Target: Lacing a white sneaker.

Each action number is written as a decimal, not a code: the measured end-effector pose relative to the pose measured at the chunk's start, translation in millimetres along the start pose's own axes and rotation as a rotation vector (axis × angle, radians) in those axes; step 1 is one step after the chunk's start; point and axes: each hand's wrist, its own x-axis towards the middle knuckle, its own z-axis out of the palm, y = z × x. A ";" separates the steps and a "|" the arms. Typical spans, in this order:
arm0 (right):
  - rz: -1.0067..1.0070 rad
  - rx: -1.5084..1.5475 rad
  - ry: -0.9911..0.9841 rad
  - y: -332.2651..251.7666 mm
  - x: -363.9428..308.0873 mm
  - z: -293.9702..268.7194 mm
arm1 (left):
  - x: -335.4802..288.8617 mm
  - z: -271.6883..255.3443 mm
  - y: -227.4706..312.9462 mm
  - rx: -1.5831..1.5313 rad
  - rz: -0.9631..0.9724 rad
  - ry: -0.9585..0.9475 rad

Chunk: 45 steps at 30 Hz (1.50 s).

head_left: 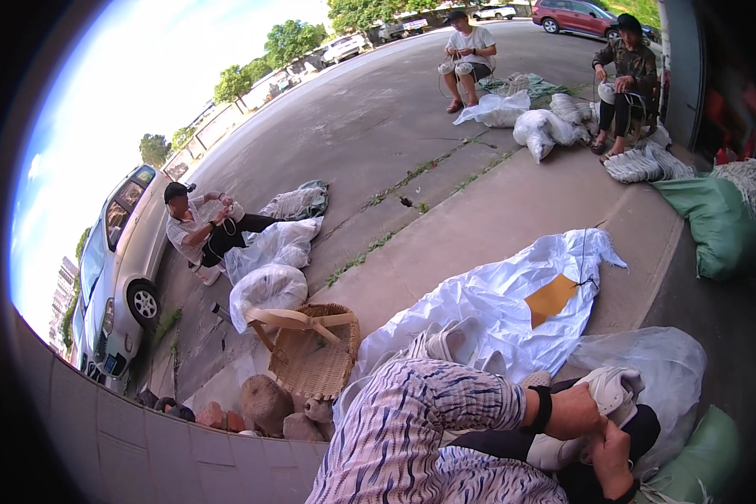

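My left hand (573,413), below a patterned sleeve and a dark wristband, is closed, fingertips pinched. My right hand (611,455) is also closed, its fingers meeting the left ones over my lap. Whatever is pinched between them is too small to make out. Right behind the hands rests a white shoe upper (615,393) with small holes. Another pale shoe piece (550,452) lies under my left wrist, partly covered. Beyond my left sleeve, more white shoe uppers (445,340) sit on a spread white woven sack (500,281).
An orange-yellow sheet (550,300) lies on the sack. A wicker basket (315,361) stands left, beside large stones (267,405). Clear plastic (672,361) and a green bag (706,454) lie at right; a green sack (718,223) stands farther. Three seated people work among white bundles.
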 end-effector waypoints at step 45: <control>0.135 0.636 0.149 -39.7 24.8 -72.6 | 20.0 -72.6 45.9 -1.023 -0.210 0.605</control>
